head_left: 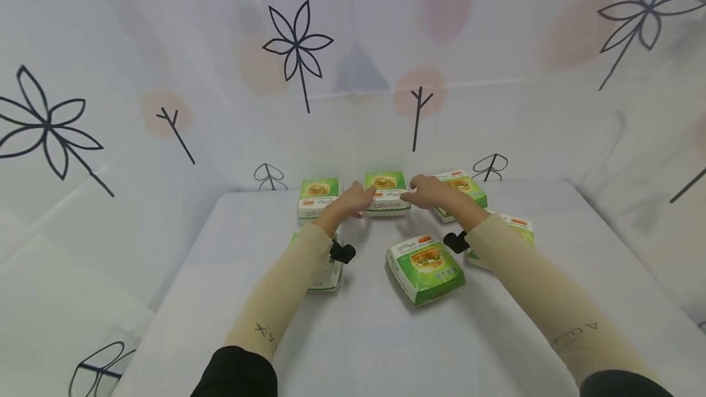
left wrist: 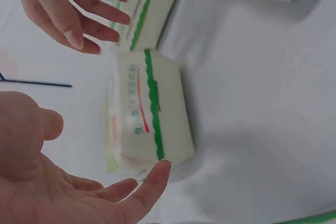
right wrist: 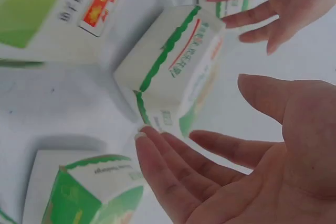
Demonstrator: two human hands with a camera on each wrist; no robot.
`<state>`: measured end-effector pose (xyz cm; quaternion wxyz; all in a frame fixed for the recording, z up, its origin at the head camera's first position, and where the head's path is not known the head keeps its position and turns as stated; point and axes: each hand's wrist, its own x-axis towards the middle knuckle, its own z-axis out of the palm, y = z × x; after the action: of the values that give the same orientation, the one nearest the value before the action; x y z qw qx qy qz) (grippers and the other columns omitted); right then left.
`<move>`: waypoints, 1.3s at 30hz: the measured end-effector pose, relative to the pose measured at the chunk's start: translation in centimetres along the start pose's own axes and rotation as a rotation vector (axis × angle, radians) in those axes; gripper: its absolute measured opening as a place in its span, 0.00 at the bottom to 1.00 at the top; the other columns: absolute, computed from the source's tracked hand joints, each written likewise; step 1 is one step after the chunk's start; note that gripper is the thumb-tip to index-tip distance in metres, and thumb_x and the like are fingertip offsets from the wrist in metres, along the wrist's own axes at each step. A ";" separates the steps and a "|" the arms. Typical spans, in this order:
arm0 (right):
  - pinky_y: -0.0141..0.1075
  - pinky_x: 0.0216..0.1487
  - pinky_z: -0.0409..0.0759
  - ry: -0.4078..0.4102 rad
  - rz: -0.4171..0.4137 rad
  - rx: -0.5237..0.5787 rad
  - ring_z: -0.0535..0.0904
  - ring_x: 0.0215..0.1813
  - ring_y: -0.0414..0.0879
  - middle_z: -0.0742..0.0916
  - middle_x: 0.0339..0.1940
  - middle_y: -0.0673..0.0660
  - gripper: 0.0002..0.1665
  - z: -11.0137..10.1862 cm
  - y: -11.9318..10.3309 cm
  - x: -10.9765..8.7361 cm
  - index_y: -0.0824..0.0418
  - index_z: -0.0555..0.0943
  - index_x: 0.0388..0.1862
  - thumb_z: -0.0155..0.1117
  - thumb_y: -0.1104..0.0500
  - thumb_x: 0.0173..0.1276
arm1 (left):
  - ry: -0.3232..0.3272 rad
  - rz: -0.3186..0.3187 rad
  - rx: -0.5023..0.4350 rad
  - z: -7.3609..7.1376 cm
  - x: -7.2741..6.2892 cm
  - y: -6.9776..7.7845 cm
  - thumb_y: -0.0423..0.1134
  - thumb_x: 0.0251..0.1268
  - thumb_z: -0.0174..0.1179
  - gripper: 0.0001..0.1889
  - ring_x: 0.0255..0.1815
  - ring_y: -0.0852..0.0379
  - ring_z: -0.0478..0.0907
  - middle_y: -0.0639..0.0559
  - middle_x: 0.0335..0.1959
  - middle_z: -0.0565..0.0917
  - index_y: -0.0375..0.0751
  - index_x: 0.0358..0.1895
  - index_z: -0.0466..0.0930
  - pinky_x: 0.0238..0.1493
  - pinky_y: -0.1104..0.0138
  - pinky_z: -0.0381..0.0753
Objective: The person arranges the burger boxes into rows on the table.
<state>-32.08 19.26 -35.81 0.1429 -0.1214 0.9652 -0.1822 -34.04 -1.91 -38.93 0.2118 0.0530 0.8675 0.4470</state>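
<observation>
A green and white burger box [head_left: 386, 182] with a burger picture on its lid stands in the middle of the back row. My left hand [head_left: 353, 200] is at its left side and my right hand [head_left: 432, 193] at its right. Both hands have their fingers spread and loosely bent, with nothing gripped. In the left wrist view a fingertip overlaps the near end of the box [left wrist: 168, 103]; contact is unclear. The right wrist view has the right fingertips close to a corner of the box [right wrist: 170, 51], and again I cannot tell whether they touch.
Similar boxes stand around: one at back left [head_left: 318, 190], one at back right [head_left: 463, 185], one at front centre [head_left: 425, 268]. Another [head_left: 328, 277] is partly behind the left forearm, and one [head_left: 521, 225] behind the right. A patterned white cloth [head_left: 353, 133] hangs behind the white table [head_left: 364, 348].
</observation>
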 end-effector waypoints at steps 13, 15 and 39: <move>0.57 0.62 0.79 -0.051 -0.097 0.047 0.76 0.65 0.68 0.79 0.64 0.74 0.33 0.5 1.6 -6.0 0.75 0.71 0.69 0.57 0.50 0.79 | -0.096 0.144 0.139 1.5 -6.4 -0.3 0.56 0.82 0.46 0.41 0.75 0.39 0.65 0.33 0.77 0.63 0.35 0.83 0.42 0.72 0.45 0.68; 0.57 0.61 0.79 -0.060 -0.113 0.051 0.77 0.64 0.67 0.80 0.63 0.74 0.33 1.0 1.9 -6.5 0.74 0.71 0.69 0.58 0.49 0.79 | -0.109 0.153 0.145 2.2 -7.0 -0.7 0.57 0.81 0.48 0.41 0.77 0.40 0.62 0.35 0.76 0.65 0.36 0.83 0.44 0.72 0.45 0.68; 0.60 0.67 0.74 -0.154 -0.126 0.196 0.74 0.68 0.69 0.71 0.75 0.70 0.40 4.1 4.2 -9.2 0.66 0.63 0.79 0.59 0.46 0.78 | -0.207 0.112 0.085 8.0 -8.4 -3.3 0.57 0.79 0.53 0.38 0.37 0.52 0.80 0.39 0.61 0.77 0.33 0.78 0.57 0.38 0.64 0.78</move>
<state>-23.00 24.40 -38.92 0.2159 -0.1810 0.9194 -0.2743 -22.80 -0.26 -42.99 0.2724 0.1560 0.8549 0.4130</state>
